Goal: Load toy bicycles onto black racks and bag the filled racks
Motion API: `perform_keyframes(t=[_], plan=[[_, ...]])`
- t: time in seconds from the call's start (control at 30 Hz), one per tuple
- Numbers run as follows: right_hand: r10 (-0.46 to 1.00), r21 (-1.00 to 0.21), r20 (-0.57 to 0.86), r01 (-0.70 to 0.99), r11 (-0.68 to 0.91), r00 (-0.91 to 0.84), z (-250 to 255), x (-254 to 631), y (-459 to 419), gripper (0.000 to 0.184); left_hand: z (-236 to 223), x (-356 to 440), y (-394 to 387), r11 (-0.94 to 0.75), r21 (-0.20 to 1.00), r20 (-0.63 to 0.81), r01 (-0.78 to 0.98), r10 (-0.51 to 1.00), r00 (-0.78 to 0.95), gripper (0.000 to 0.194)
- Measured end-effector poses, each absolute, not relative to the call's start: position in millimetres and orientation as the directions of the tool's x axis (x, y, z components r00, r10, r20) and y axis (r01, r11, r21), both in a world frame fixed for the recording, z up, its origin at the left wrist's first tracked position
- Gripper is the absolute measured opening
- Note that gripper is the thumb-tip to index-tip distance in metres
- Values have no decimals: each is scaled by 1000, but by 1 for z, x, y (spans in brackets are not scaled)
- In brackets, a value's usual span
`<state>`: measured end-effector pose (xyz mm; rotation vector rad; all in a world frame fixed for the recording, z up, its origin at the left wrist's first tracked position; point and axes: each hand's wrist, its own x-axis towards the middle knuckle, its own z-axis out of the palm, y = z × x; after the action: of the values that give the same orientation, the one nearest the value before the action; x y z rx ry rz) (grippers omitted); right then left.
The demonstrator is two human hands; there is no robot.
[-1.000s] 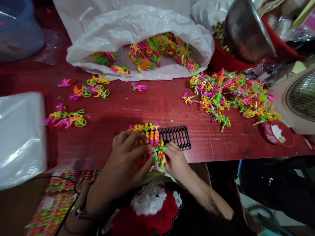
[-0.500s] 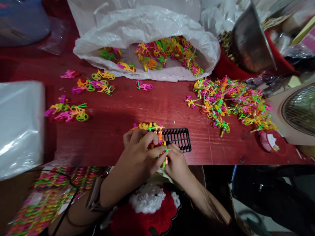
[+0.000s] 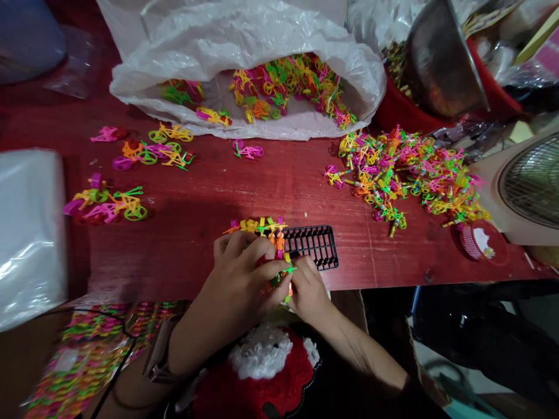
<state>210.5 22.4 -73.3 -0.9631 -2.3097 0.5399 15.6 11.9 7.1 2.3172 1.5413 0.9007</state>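
A black slotted plastic rack [image 3: 311,247] lies near the table's front edge, its right part bare. Several small bright toy bicycles [image 3: 263,224] stand in a row across its left part, partly covered by my left hand [image 3: 247,270]. That hand curls over the row, its thumb and forefinger pinching a green and orange toy bicycle [image 3: 288,269] at the rack's near side. From the right, my right hand [image 3: 309,291] closes its fingertips on the same toy. Much of it is hidden between the fingers.
A white plastic bag [image 3: 244,43] holding many toy bicycles lies open at the back. A heap of toy bicycles [image 3: 406,177] is at right, beside a fan heater [image 3: 530,180] and a small pink basket [image 3: 472,243]. Loose toys [image 3: 109,203] and clear plastic bags [image 3: 30,233] lie left.
The view has shifted slightly, so the table things sit a little further left. Both hands stay at the rack, with the fingers shifting slightly around the toy bicycle.
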Motion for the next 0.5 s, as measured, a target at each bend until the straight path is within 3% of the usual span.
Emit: perform_keyframes(t=[0.17, 0.3, 0.5], plan=[[755, -597, 319, 497, 629, -573, -70, 210, 24, 19, 6, 15, 12, -439, 491, 378, 752, 885, 270, 17], [753, -618, 289, 485, 619, -592, -69, 211, 28, 19, 6, 17, 13, -430, 469, 355, 771, 892, 281, 8], [665, -713, 115, 405, 572, -738, -32, 229, 58, 25, 6, 17, 12, -475, 430, 409, 767, 860, 304, 7]])
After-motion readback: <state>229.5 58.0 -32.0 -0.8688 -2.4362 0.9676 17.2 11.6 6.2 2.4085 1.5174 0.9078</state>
